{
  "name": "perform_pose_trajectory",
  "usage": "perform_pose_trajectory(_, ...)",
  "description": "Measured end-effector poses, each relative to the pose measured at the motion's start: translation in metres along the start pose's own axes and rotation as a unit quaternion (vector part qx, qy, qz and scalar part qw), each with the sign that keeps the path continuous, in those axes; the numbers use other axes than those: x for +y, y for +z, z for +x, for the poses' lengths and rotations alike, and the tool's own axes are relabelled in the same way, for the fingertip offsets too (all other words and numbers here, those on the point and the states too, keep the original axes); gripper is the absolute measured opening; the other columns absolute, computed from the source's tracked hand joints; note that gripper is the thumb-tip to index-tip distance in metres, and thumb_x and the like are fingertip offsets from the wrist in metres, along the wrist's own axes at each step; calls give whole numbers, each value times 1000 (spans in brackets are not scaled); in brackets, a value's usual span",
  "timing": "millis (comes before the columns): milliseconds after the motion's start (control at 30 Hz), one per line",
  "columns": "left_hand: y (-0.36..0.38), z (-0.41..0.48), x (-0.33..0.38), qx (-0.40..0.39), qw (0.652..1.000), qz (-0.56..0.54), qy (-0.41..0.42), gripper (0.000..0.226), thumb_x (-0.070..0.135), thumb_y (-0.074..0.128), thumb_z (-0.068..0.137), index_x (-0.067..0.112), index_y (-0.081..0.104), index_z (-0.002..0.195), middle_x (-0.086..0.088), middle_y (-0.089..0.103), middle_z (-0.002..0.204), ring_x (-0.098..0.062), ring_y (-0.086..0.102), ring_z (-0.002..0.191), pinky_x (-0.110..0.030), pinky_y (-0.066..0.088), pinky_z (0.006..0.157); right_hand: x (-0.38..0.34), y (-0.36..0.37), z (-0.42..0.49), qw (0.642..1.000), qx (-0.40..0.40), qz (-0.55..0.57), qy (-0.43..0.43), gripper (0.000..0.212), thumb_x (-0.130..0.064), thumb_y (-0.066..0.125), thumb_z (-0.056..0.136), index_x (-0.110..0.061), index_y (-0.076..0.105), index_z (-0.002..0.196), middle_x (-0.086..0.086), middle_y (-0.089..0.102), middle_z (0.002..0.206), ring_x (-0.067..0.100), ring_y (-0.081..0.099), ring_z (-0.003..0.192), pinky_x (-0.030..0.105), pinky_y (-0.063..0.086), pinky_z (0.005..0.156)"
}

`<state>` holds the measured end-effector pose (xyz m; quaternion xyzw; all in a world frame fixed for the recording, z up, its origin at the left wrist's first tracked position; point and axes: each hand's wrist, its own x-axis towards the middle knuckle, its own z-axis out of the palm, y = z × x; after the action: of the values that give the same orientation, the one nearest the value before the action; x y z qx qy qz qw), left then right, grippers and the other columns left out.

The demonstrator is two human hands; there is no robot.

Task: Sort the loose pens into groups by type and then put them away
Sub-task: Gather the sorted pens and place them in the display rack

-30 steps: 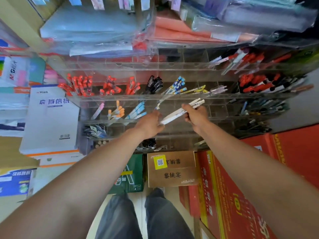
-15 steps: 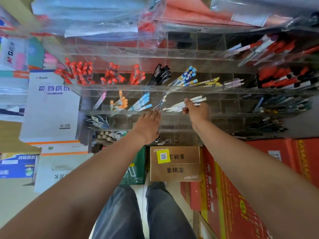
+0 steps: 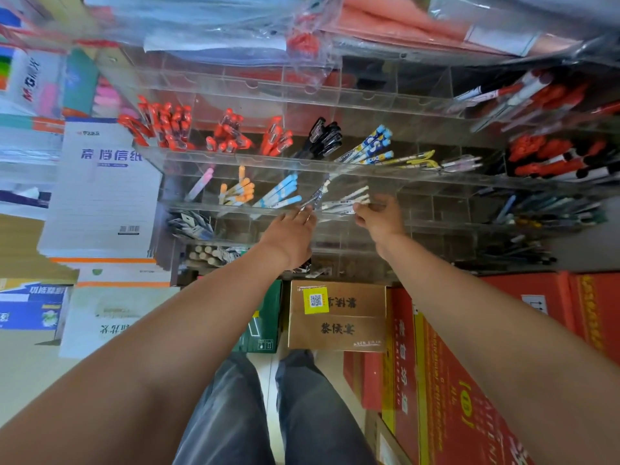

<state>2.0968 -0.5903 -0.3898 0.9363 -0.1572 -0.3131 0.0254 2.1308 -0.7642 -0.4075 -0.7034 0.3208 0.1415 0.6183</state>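
**White pens go into the middle tier**

Past the orange-capped pens (image 3: 239,191) and blue pens (image 3: 281,195), the left hand (image 3: 292,231) reaches straight-fingered, holding nothing, to the rim of the clear rack (image 3: 235,158). The white pens (image 3: 342,201), slim and pale-capped, lie in a middle-tier compartment. The right hand (image 3: 380,218) pinches their ends. A second ago both hands held them outside the rack.

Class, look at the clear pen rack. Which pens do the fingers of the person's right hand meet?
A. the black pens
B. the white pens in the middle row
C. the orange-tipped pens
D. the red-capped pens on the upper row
B: the right hand pinches the ends of the white pens, which lie in a middle-row compartment of the clear rack.
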Motion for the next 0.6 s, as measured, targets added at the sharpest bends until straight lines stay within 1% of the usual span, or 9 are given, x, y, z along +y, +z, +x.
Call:
perform_pose_trajectory(100, -5, -5, 1, 9, 1000, -12, -4, 66, 26, 45, 98, 13, 11, 153, -8, -1, 161, -27, 6, 148, -39, 11, 119, 2, -5, -5, 997, 5, -72, -16, 46, -14, 72, 84, -14, 44, 121, 8, 58, 115, 24, 62, 102, 40, 52, 93)
perform_pose_trajectory(167, -9, -11, -1, 36, 999, -21, 2, 59, 24, 48, 96, 13, 26, 150, -12, 17, 158, -30, 20, 144, -39, 22, 115, 3, -6, -11, 992, 30, -118, -40, 40, -17, 70, 85, -17, 45, 116, 5, 59, 101, 22, 60, 94, 44, 52, 92)
perform_pose_trajectory(233, -11, -21, -5, 68, 997, -34, 15, 50, 22, 50, 94, 13, 40, 142, -12, 38, 145, -29, 38, 132, -38, 35, 105, 1, -5, -22, 985, 52, -154, -64, 30, -17, 66, 88, -17, 47, 111, 0, 56, 86, 22, 59, 86, 41, 52, 89)
perform_pose_trajectory(300, -12, -34, -12, 89, 994, -55, 23, 44, 22, 50, 94, 15, 46, 137, -10, 48, 132, -28, 47, 121, -38, 43, 95, -1, 0, -38, 975, 51, -197, -91, 21, -17, 63, 90, -14, 53, 107, -1, 58, 85, 23, 61, 87, 39, 51, 85)
perform_pose_trajectory(367, -12, -51, -24, 109, 992, -64, 25, 40, 22, 48, 94, 16, 50, 133, -8, 52, 126, -27, 51, 116, -40, 49, 90, -3, 13, -56, 966, 14, -225, -127, 7, -17, 61, 91, -18, 57, 96, 1, 62, 87, 26, 63, 86, 42, 54, 82)
perform_pose_trajectory(433, -10, -70, -41, 132, 989, -69, 19, 35, 22, 47, 94, 16, 54, 127, -7, 55, 123, -26, 54, 112, -41, 51, 88, -4, 34, -74, 952, -32, -257, -164, 11, -15, 60, 91, -25, 57, 87, 2, 62, 81, 24, 62, 79, 43, 55, 77)
perform_pose_trajectory(467, -8, -80, -52, 144, 987, -75, 14, 32, 21, 47, 94, 16, 56, 124, -7, 56, 121, -27, 56, 109, -40, 51, 87, -4, 48, -84, 944, -52, -271, -182, 11, -14, 60, 90, -24, 58, 87, 0, 61, 77, 22, 60, 74, 41, 53, 73)
perform_pose_trajectory(533, -3, -105, -78, 166, 982, -89, 4, 29, 20, 46, 93, 16, 59, 119, -6, 58, 118, -28, 57, 108, -39, 50, 86, -4, 80, -104, 923, -79, -308, -217, 4, -15, 61, 90, -17, 63, 93, -7, 56, 68, 15, 54, 65, 33, 47, 64)
perform_pose_trajectory(600, 7, -133, -113, 177, 979, -104, -15, 26, 20, 46, 94, 16, 61, 115, -7, 59, 115, -28, 58, 106, -36, 48, 81, 0, 118, -126, 895, -104, -351, -255, 10, -16, 61, 90, -12, 64, 99, -10, 55, 69, 13, 53, 67, 26, 40, 63)
